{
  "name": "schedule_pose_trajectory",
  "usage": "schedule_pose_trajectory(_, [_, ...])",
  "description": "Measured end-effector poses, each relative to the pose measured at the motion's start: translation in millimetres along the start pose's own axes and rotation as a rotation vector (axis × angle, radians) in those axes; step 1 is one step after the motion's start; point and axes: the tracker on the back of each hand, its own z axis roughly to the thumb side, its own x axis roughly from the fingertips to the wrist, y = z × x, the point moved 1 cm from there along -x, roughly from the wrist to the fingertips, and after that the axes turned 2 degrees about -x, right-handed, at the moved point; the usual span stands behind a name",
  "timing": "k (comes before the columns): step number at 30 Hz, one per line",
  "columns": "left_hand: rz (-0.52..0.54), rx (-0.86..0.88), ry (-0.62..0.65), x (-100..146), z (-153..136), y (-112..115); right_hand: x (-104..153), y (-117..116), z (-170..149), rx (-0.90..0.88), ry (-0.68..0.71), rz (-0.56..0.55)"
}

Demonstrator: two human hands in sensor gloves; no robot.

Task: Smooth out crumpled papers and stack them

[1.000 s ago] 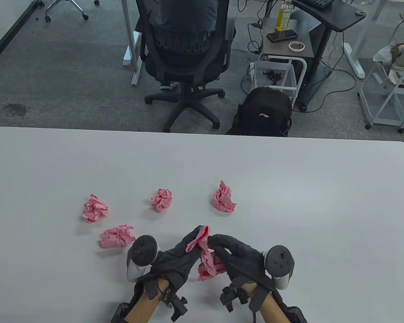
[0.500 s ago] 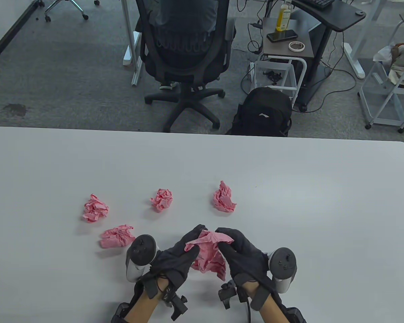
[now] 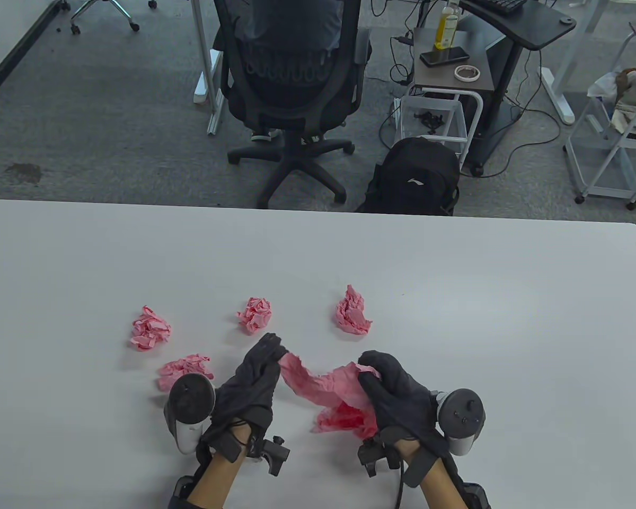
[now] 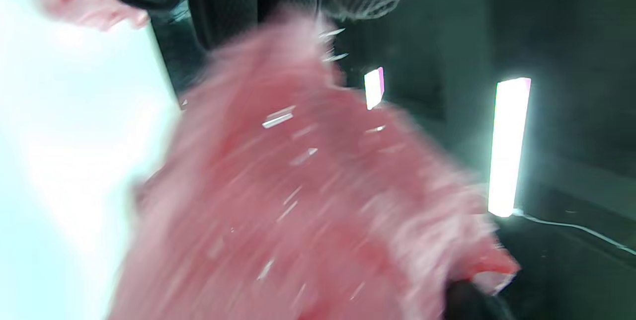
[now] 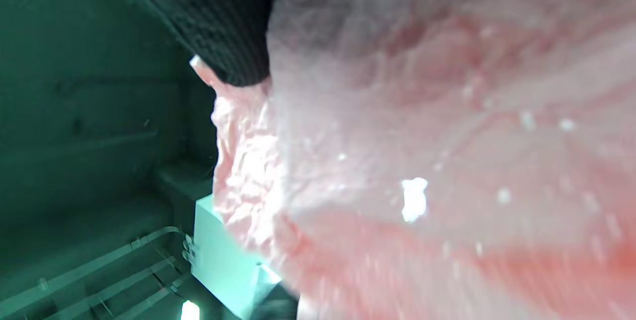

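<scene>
Both gloved hands hold one pink paper [image 3: 328, 389] above the white table [image 3: 456, 297] near its front edge. My left hand [image 3: 267, 352] pinches its left end and my right hand [image 3: 371, 374] grips its right side, with the sheet stretched and partly unfolded between them. The paper fills the left wrist view [image 4: 298, 210] and the right wrist view [image 5: 422, 161], both blurred. Several crumpled pink balls lie on the table: far left [image 3: 149, 328], near left [image 3: 183, 370], middle [image 3: 255, 314] and right [image 3: 353, 313].
Beyond the table's far edge stand a black office chair [image 3: 291, 79], a black backpack [image 3: 416, 177], a small cart [image 3: 448, 69] with a bottle and phone, and a white rack [image 3: 615, 138] on the right.
The hands have moved apart, left hand going left and up, right hand going right. The paper between them has opened from a bunched wad into a stretched strip.
</scene>
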Motion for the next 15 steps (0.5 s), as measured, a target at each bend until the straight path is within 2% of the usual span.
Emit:
schedule_pose_trajectory(2, [0.044,-0.128,0.161,1.4,19.3,-3.3,0.6,-0.8,9.3,0.129,0.074,0.003])
schedule_pose_trajectory(3, [-0.033,-0.216,0.289,0.1,31.6,2.9,1.1,-3.4,14.6,0.187,0.120,0.005])
schedule_pose_trajectory(4, [-0.122,-0.257,0.338,-0.5,38.3,10.6,1.5,-5.8,17.7,0.213,0.144,0.013])
schedule_pose_trajectory(5, [-0.267,-0.301,0.305,0.3,41.1,26.9,2.6,-10.4,22.0,0.239,0.174,0.027])
schedule_pose_trajectory(7, [-0.456,-0.246,0.224,2.3,37.0,51.6,4.9,-18.4,27.9,0.240,0.219,0.042])
schedule_pose_trajectory(9, [-0.457,-0.214,0.164,1.8,31.7,58.5,6.5,-22.4,31.3,0.241,0.235,0.060])
schedule_pose_trajectory(11, [-0.339,-0.188,0.147,0.1,27.7,51.6,5.9,-23.0,29.9,0.256,0.206,0.110])
schedule_pose_trajectory(15, [-0.302,-0.028,0.115,-3.6,18.7,36.6,0.9,-26.3,6.4,0.326,-0.047,0.372])
